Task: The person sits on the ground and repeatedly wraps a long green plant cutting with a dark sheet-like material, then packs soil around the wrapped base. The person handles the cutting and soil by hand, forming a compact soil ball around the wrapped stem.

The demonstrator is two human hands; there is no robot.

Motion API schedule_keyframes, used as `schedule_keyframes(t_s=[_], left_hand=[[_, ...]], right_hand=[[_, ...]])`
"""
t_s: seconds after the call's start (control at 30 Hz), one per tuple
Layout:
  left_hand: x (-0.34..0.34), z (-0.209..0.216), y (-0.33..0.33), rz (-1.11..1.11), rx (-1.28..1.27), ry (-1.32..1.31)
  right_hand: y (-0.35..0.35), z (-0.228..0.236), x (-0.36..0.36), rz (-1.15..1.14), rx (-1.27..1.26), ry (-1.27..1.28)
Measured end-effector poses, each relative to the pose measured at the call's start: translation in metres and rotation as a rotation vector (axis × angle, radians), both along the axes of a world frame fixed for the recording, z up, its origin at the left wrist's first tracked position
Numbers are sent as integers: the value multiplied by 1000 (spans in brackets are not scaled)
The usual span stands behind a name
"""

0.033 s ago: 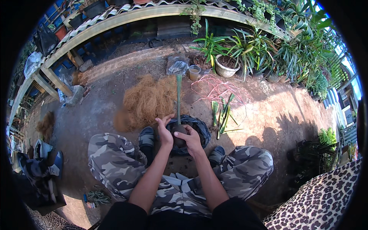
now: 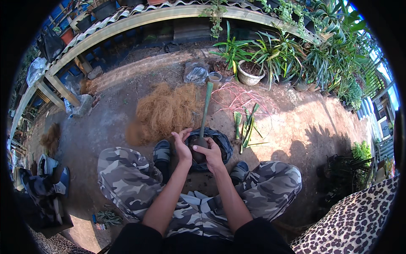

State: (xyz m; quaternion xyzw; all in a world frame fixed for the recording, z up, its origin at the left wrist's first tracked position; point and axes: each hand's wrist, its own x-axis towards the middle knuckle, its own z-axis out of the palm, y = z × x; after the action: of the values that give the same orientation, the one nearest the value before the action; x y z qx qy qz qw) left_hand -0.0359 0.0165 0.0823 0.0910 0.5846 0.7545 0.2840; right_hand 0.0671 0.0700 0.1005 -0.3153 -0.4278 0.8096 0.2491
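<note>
A single long green leaf cutting (image 2: pixel 206 108) rises from a dark ball of soil (image 2: pixel 200 142) between my hands. My right hand (image 2: pixel 213 153) is wrapped round the soil ball, thumb across its near side. To its left, my left hand (image 2: pixel 182 147) is cupped with its fingers stretched out, close beside the ball; whether the palm touches it I cannot tell. Below both hands sits a black plastic bag (image 2: pixel 223 144) with dark contents, partly hidden by them. The leaf leans slightly right at its top.
Brown coconut fibre (image 2: pixel 163 112) lies heaped beyond my left foot. Cut green leaves (image 2: pixel 248 127) and tangled pink string (image 2: pixel 239 98) are to the right. Farther off stand a plastic cup (image 2: pixel 215 79), a clear bag (image 2: pixel 196 73) and a white potted plant (image 2: pixel 251 75).
The leaf's top has swung to the right, from upright to a slight tilt, as my right hand turns the soil ball a little. My left hand has hardly moved.
</note>
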Motion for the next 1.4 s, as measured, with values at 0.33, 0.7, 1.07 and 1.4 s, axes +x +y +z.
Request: schedule_keyframes(t_s=[0.33,0.7,1.07,1.4], left_hand=[[29,2,7,13,310,-671],[20,9,8,-66,411,-681],[37,10,8,-201,408,-864],[23,4,7,-66,325,-776]], right_hand=[[2,0,-6,-109,265,-139],[2,7,-16,-298,65,15],[12,-2,-7,-170,48,252],[2,11,-17,-307,173,-152]])
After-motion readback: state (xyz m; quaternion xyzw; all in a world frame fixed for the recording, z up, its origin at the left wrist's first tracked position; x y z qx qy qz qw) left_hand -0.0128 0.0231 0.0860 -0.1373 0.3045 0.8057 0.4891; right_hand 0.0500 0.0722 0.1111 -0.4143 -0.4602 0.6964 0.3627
